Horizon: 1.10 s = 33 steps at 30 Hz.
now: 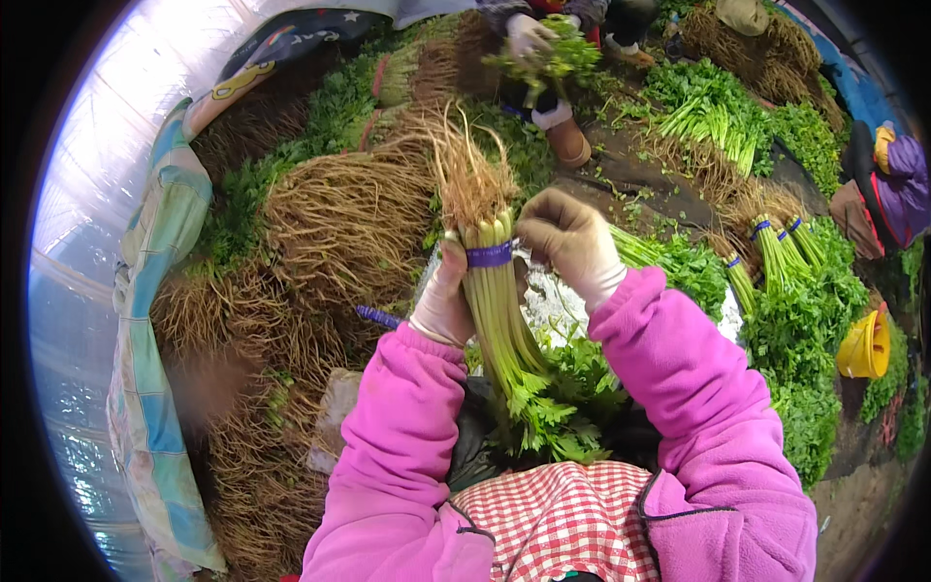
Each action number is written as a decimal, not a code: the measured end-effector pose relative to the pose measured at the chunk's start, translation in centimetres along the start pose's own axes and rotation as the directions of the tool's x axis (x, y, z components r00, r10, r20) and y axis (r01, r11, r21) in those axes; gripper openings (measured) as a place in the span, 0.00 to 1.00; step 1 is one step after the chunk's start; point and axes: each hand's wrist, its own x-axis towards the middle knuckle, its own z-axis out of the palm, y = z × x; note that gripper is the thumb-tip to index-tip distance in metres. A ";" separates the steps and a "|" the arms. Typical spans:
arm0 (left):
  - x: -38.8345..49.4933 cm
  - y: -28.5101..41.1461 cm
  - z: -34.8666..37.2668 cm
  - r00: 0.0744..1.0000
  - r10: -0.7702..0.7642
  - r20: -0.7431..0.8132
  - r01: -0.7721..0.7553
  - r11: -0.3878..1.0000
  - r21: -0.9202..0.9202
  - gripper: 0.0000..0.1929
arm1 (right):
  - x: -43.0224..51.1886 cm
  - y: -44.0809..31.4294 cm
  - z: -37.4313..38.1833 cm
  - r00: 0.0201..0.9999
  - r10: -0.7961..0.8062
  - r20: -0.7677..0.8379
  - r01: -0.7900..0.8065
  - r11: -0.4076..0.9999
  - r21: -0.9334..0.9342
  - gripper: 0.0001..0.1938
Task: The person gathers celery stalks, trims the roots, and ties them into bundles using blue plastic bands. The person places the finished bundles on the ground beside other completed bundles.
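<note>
My gloved left hand grips a bunch of celery from its left side. The bunch stands upright with its brown roots at the top and its green leaves hanging over my lap. A purple band with printing on it goes around the stalks just below the roots. My gloved right hand is at the right end of this band, with its fingers curled and thumb near the fingertips. Whether it pinches the band's end is hidden.
Heaped celery with tangled roots lies to the left, along a checked cloth. Banded bunches lie at right near a yellow bucket. Purple ties stick out by my left wrist. Ahead, another person's gloved hand holds greens.
</note>
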 end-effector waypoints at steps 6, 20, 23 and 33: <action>0.3 0.4 -2.8 0.985 0.052 -0.167 -0.053 0.999 -0.001 0.47 | 0.6 1.1 -2.3 0.995 0.093 0.043 -0.087 0.987 -0.131 0.07; 0.5 2.8 -2.5 0.928 0.286 -0.240 -0.342 0.910 -0.235 0.44 | 0.7 5.7 0.6 0.930 0.174 0.323 -0.139 0.982 -0.131 0.34; 0.7 3.0 -2.9 0.869 0.360 -0.339 -0.210 0.890 0.406 0.51 | 1.0 5.6 -0.8 0.897 0.083 0.434 -0.196 0.955 0.223 0.29; 0.4 -1.6 0.4 0.977 -0.195 0.090 0.182 0.974 0.138 0.45 | 0.8 0.5 -1.6 0.972 -0.233 0.007 0.228 0.945 -0.236 0.37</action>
